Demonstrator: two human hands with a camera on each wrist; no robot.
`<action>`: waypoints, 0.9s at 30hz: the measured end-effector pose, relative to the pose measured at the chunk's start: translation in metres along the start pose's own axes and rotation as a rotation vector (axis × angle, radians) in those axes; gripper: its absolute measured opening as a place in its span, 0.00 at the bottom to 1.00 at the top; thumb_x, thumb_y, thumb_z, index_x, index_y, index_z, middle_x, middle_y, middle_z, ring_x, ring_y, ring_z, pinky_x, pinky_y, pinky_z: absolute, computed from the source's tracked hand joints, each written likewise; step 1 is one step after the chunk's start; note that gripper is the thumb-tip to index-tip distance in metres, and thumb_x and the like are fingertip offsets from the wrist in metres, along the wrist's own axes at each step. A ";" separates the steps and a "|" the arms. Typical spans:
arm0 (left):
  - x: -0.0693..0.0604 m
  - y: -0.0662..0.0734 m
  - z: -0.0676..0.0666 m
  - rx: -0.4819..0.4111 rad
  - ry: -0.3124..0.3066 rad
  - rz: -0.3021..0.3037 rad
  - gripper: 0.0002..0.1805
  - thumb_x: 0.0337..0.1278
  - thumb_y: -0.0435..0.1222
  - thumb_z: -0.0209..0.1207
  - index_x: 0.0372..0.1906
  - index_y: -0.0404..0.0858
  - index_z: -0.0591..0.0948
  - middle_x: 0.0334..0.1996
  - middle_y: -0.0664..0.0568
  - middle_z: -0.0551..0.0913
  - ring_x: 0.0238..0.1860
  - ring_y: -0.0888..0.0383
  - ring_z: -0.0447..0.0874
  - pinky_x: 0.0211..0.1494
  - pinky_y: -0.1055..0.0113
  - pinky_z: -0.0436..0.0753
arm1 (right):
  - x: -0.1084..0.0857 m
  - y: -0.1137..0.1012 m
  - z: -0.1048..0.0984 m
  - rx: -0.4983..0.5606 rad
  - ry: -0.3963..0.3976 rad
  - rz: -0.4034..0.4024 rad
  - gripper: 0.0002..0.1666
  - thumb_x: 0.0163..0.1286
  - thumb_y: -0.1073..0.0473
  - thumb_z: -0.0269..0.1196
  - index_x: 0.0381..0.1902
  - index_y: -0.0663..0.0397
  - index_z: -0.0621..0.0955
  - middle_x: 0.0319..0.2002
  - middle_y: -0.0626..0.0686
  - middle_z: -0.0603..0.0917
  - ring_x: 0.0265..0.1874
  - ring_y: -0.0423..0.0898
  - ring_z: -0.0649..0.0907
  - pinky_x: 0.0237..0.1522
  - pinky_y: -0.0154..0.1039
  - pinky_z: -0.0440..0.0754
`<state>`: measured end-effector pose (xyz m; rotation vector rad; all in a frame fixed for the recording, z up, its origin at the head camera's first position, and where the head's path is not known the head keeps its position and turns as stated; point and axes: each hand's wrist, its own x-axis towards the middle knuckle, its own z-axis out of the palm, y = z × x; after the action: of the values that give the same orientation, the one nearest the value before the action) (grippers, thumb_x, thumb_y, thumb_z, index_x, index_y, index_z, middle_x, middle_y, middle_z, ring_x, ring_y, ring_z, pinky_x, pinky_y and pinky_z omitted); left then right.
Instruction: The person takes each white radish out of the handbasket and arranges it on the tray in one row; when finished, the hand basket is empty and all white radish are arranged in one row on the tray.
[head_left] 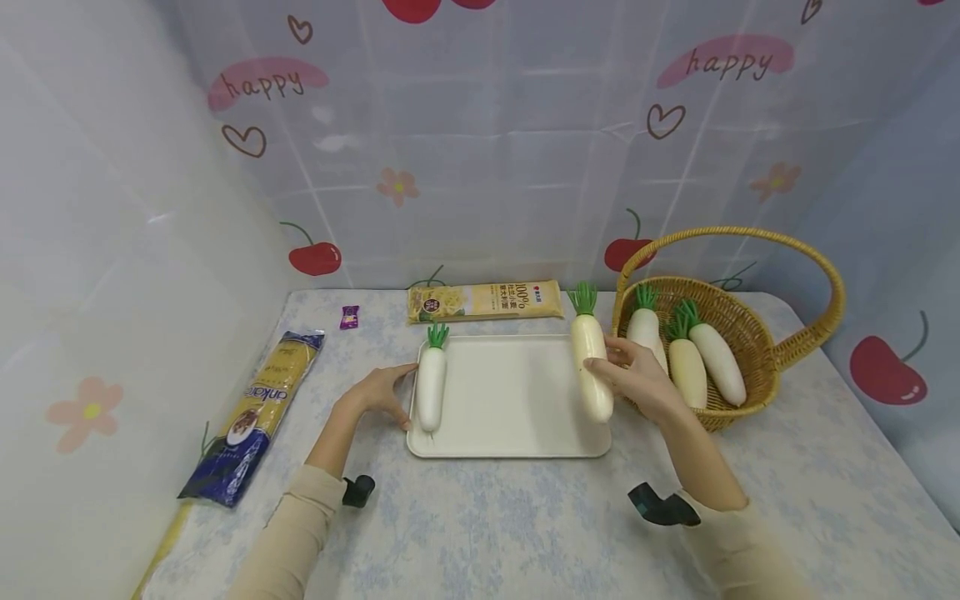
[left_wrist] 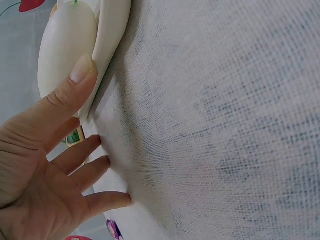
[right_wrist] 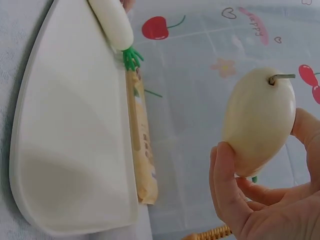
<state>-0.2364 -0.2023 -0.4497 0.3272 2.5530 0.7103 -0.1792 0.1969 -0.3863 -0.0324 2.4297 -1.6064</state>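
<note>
Head view, right hand: thumb on one side, fingers round the other, so it's got a proper grip on the cream radish.
Head view, cream radish: overlaps the right end of the white tray from up here. Long axis runs near-to-far with a slight slant, green leaves far, root end toward the person.
Head view, left hand: by the tray's left edge, thumb and fingers spread apart, nothing gripped afaict.
Head view, white radish: lying just inside the tray's left end, leaves also far, close to parallel with the cream one.
Head view, basket: wicker, on the worktop just right of the right hand, three more radishes inside.
Left wrist view, thumb and fingers: splayed, fingertips down by the worktop. Thumb overlaps the tray rim and white radish; can't tell if it's actually touching.
Right wrist view, grip: pinched from both sides, cream radish's root end facing the camera, visibly apart from the tray.
Right wrist view, the relation that counts imo: cream radish to tray. Right hand's much the nearer one, and the tray's bare stretch is on the radish's left.
</note>
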 end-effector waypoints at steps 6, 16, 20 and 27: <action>0.000 0.000 0.000 0.007 -0.005 0.001 0.61 0.22 0.37 0.80 0.71 0.37 0.59 0.68 0.35 0.60 0.69 0.37 0.56 0.66 0.42 0.64 | 0.012 -0.002 0.014 0.015 -0.005 -0.007 0.43 0.65 0.52 0.59 0.69 0.69 0.58 0.53 0.70 0.72 0.42 0.50 0.78 0.36 0.37 0.81; 0.000 -0.001 -0.001 0.029 -0.002 0.017 0.61 0.23 0.38 0.79 0.71 0.36 0.59 0.68 0.34 0.61 0.68 0.37 0.57 0.66 0.43 0.64 | 0.026 -0.007 0.034 0.074 -0.016 -0.035 0.40 0.64 0.56 0.60 0.67 0.71 0.61 0.48 0.71 0.74 0.33 0.46 0.80 0.31 0.38 0.83; 0.001 -0.002 0.000 0.027 0.004 0.020 0.61 0.22 0.37 0.80 0.71 0.36 0.60 0.68 0.34 0.62 0.68 0.37 0.57 0.66 0.44 0.64 | 0.032 -0.007 0.040 0.099 -0.023 -0.054 0.39 0.64 0.57 0.60 0.67 0.73 0.61 0.48 0.71 0.74 0.32 0.46 0.81 0.30 0.39 0.84; 0.000 -0.002 0.000 0.024 0.016 0.027 0.61 0.20 0.37 0.80 0.71 0.35 0.60 0.67 0.34 0.62 0.68 0.37 0.58 0.66 0.44 0.64 | 0.042 -0.010 0.053 0.127 -0.016 -0.041 0.38 0.63 0.58 0.60 0.66 0.72 0.62 0.48 0.71 0.74 0.34 0.49 0.80 0.30 0.39 0.84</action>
<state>-0.2368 -0.2041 -0.4507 0.3667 2.5784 0.6952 -0.2107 0.1384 -0.4044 -0.0738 2.3249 -1.7672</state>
